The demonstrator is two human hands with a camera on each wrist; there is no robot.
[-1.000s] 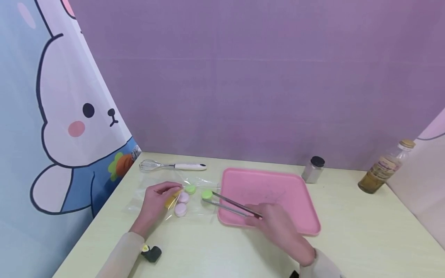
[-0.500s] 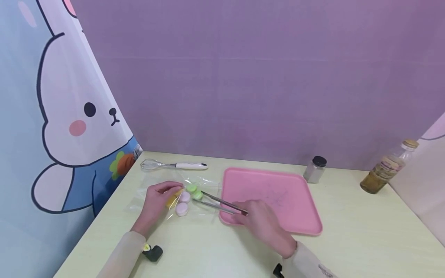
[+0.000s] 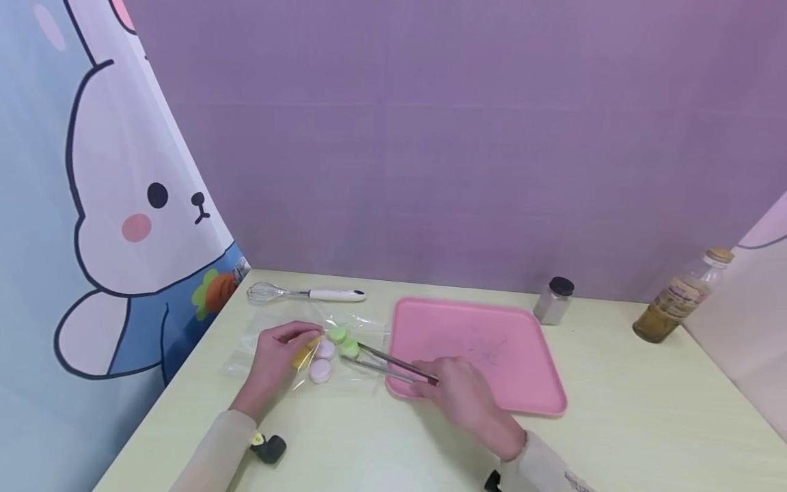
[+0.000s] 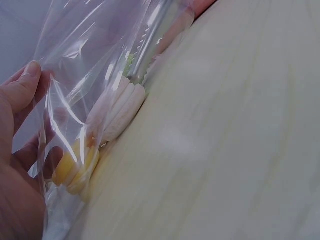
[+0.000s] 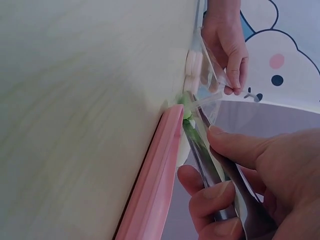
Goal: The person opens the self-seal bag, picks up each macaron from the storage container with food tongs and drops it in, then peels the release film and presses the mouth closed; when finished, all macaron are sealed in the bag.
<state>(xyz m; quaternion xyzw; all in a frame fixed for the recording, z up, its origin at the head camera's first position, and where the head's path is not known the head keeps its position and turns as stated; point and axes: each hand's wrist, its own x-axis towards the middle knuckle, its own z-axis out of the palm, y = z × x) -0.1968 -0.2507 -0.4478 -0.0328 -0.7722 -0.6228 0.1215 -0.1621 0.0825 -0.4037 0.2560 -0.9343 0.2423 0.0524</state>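
Note:
My left hand (image 3: 277,355) pinches the raised film of a clear plastic bag (image 4: 75,50) on the table. Inside the bag lie a yellow macaron (image 3: 302,357), partly behind my fingers, two pale pink macarons (image 3: 320,371) and a green macaron (image 3: 337,334). From the right, my right hand (image 3: 464,393) holds metal tongs (image 3: 396,360), thumb on one arm and curled fingers round the other. The serrated tips reach within the bag's outline, one on each side of a second green macaron (image 3: 349,348). Whether they still squeeze it is hard to tell.
Under my right hand is a pink tray (image 3: 461,314), its left edge beside the bag. A whisk (image 3: 307,294) lies behind the bag. Toward the back right stand a black-capped jar (image 3: 555,301) and a corked bottle (image 3: 679,295).
The tongs and the second green macaron have moved left, deeper into the bag, up against the other macarons. Over the last half second they hardly shift. My left hand stays in place.

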